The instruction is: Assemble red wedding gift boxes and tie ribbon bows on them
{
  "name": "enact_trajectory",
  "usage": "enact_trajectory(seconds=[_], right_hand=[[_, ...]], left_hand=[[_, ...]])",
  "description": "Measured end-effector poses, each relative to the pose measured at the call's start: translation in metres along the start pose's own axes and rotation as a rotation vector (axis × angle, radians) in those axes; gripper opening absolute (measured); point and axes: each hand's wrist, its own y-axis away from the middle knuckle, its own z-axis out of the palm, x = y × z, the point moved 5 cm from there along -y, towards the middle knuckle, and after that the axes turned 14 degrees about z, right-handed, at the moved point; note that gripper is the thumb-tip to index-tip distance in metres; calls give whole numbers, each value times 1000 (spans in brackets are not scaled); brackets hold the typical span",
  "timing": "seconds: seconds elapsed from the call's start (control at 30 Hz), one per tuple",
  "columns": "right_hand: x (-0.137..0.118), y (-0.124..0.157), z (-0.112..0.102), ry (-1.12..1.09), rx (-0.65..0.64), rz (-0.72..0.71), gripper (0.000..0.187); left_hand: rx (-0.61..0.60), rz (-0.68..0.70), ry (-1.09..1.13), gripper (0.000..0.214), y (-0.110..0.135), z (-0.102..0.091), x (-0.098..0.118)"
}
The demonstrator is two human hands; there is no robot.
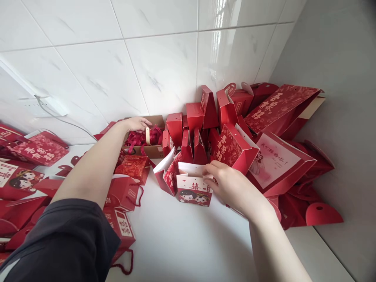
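Note:
My left hand (pixel 138 123) reaches over an open cardboard box (pixel 155 152) against the wall, fingers stretched above a heap of dark red ribbons (pixel 138 139). A pale strip (pixel 147 136) with a small hole sits just below its fingertips; I cannot tell if they touch. My right hand (pixel 225 180) pinches the upper right edge of a small gift box (pixel 194 192), which stands upright with its top open. A cartoon couple and a red character decorate its white and red front. Beside it on the left, another open-topped gift box (pixel 168 174) leans at a tilt.
Several red gift boxes (pixel 175 127) stand behind, by the tiled wall (pixel 164 70). Larger boxes (pixel 279 160) pile up on the right, against a grey panel (pixel 337 98). More boxes (pixel 120 227), some with rope handles, crowd the left of the white table (pixel 182 243). A cable (pixel 64 119) hangs from a socket.

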Motion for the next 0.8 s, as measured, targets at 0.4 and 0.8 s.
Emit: enact_trajectory(seconds=[0.4, 0.8], right_hand=[[-3, 1, 1, 31, 13, -16, 10], [-5, 2, -1, 28, -11, 7, 12]], left_hand=[[-218, 114, -100, 28, -1, 29, 31], [-45, 55, -110, 33, 23, 63, 59]])
